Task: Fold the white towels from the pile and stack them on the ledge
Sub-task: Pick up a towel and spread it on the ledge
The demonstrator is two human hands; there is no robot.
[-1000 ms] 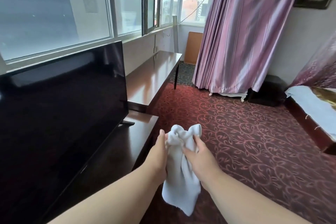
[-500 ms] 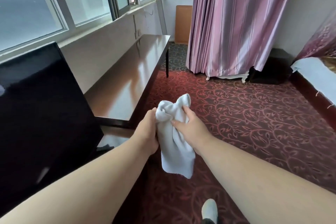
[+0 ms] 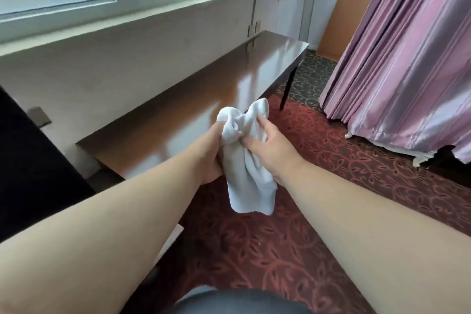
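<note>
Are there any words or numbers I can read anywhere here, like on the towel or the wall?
None. The white towel, the wooden table, the curtain, the carpet and the wall sockets show no words, labels or numbers. The view is slightly blurred, so any tiny print would be unreadable.

Soft cloth towel (image 3: 246,160), glossy wooden ledge (image 3: 204,99)

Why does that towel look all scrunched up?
The white towel is bunched, not folded: the left hand and right hand grip its crumpled top while the rest dangles over the carpet. Nothing else looks odd.
</note>
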